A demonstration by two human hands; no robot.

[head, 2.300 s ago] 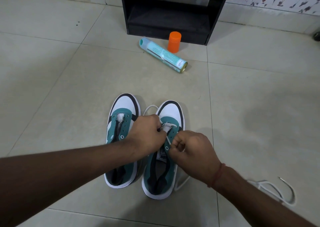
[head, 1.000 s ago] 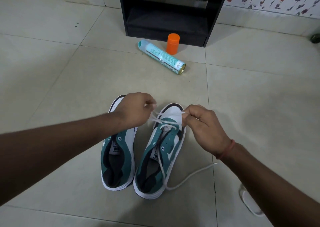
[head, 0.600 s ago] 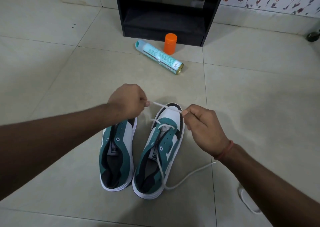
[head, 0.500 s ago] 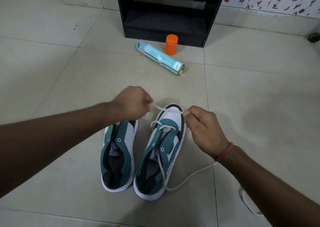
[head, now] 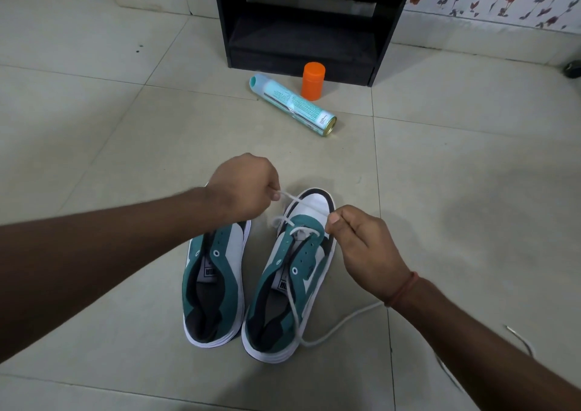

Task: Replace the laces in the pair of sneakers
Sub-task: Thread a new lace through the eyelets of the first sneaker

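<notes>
Two teal-and-white sneakers stand side by side on the tiled floor, toes pointing away from me. The left sneaker (head: 217,288) has bare eyelets. The right sneaker (head: 289,281) carries a white lace (head: 297,303) through its front eyelets; one end trails over the heel and onto the floor at the right. My left hand (head: 243,190) hovers over the left shoe's toe and pinches one stretch of the lace. My right hand (head: 361,247), beside the right shoe's toe, pinches the other stretch. The lace runs taut between both hands.
A teal spray can (head: 292,104) lies on the floor beyond the shoes, next to an upright orange cap (head: 312,80). A black open cabinet (head: 305,21) stands against the far wall. Another white lace (head: 518,338) lies on the floor at the right, by my right forearm.
Both hands lifted from the right shoe's eyelets and drew apart, pulling the lace taut above the toe. Over the last half second they have hardly moved.
</notes>
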